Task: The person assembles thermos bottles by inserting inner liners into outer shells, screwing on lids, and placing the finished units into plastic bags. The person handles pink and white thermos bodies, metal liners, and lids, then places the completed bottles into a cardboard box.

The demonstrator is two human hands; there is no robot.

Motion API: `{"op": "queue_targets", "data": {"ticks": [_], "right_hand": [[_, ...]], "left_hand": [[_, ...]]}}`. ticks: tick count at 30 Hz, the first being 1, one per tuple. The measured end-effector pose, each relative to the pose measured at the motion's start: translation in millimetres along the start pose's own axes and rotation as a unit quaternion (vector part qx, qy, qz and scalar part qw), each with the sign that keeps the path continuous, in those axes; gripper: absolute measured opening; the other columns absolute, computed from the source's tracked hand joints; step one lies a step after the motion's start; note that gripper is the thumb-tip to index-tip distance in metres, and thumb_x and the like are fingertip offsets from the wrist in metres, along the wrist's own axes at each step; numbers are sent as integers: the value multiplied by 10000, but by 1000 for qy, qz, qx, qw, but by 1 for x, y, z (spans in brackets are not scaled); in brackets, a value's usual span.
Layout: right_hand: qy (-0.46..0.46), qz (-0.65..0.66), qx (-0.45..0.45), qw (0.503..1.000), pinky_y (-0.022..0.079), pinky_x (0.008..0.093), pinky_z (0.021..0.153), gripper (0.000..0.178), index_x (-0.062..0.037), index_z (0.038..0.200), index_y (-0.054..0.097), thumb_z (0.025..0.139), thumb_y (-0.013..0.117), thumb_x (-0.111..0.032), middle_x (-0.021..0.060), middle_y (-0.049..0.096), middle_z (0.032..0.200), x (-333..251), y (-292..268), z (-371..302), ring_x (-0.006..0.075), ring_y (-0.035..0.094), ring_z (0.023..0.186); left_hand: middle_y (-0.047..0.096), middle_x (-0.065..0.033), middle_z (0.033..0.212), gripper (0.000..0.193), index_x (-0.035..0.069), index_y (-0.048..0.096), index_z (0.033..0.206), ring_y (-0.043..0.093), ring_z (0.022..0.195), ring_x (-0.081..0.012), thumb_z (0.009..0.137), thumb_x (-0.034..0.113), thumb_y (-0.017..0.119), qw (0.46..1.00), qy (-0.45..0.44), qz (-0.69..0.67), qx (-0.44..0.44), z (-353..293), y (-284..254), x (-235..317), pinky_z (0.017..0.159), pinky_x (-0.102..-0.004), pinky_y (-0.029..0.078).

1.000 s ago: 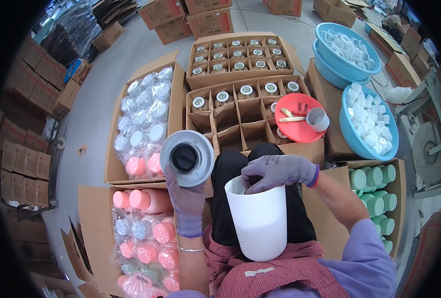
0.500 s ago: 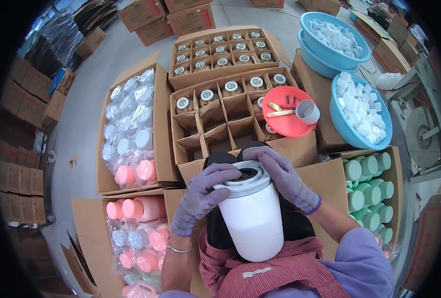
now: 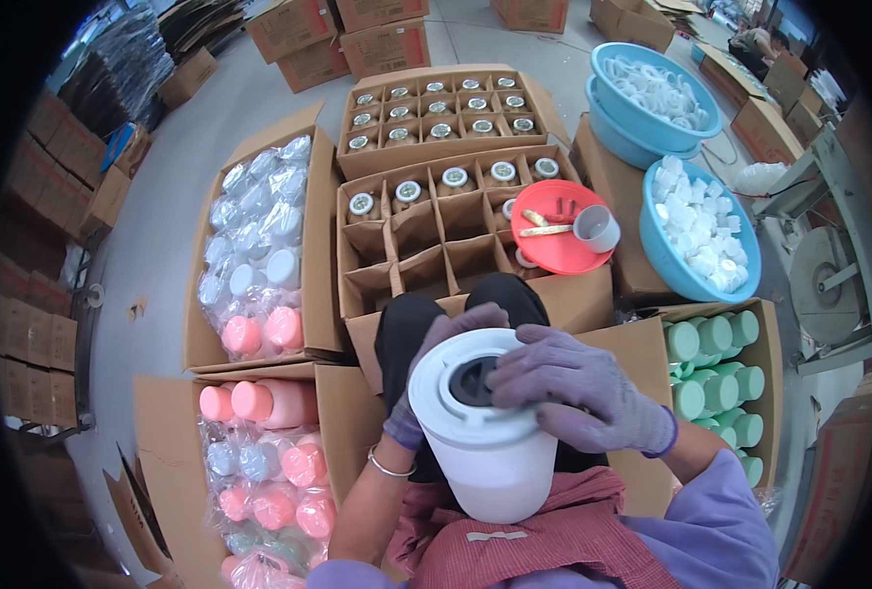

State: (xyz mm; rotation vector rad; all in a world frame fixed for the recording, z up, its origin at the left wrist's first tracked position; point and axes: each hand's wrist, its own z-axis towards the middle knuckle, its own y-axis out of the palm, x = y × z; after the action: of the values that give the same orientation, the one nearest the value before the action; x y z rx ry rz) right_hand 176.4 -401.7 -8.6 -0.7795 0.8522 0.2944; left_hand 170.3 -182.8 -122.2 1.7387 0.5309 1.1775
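A wide white plastic bottle [image 3: 500, 481], shaped like a jug, leans upright against my lap over the red checked apron. Its top is a broad white collar [image 3: 431, 393] around a dark round opening [image 3: 472, 381]. My left hand [image 3: 455, 324], in a purple-grey glove, wraps the bottle's far left side; its fingers are partly hidden behind the collar. With the thumb at the collar's side, my gloved right hand [image 3: 593, 393] curls its fingers over the right of the top, fingertips beside the opening. Whether anything small is under them is hidden.
Ahead stand divided cartons [image 3: 357, 270] of capped jars, with a red plate [image 3: 563, 255] holding a cup and small pieces. Blue basins [image 3: 652, 231] hold white caps and rings. Boxes of pink [image 3: 289, 402], clear-wrapped [image 3: 259, 226] and green [image 3: 720, 383] bottles surround me.
The bottle has tipped so its top faces me more and sits further left. My left hand has slid around its far side; my right hand has moved across the top toward the opening.
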Motion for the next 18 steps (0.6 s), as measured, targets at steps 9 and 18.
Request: {"op": "queue_targets", "data": {"ticks": [9, 18], "right_hand": [[336, -42, 42, 940, 471, 301, 976, 472, -68, 1399, 535, 1056, 435, -376, 119, 609, 1214, 58, -67, -97, 142, 599, 1103], [37, 67, -138, 987, 277, 487, 1153, 525, -62, 1423, 476, 958, 480, -306, 188, 404, 1492, 10, -47, -70, 394, 352, 1404]], "left_hand": [[621, -68, 1062, 424, -56, 556, 1273, 567, 978, -140, 984, 245, 632, 903, -74, 316, 282, -76, 19, -113, 895, -277, 473], [667, -100, 1053, 272, -5, 638, 1176, 657, 968, -161, 990, 182, 573, 747, -30, 654, -117, -61, -14, -106, 860, -274, 524]]}}
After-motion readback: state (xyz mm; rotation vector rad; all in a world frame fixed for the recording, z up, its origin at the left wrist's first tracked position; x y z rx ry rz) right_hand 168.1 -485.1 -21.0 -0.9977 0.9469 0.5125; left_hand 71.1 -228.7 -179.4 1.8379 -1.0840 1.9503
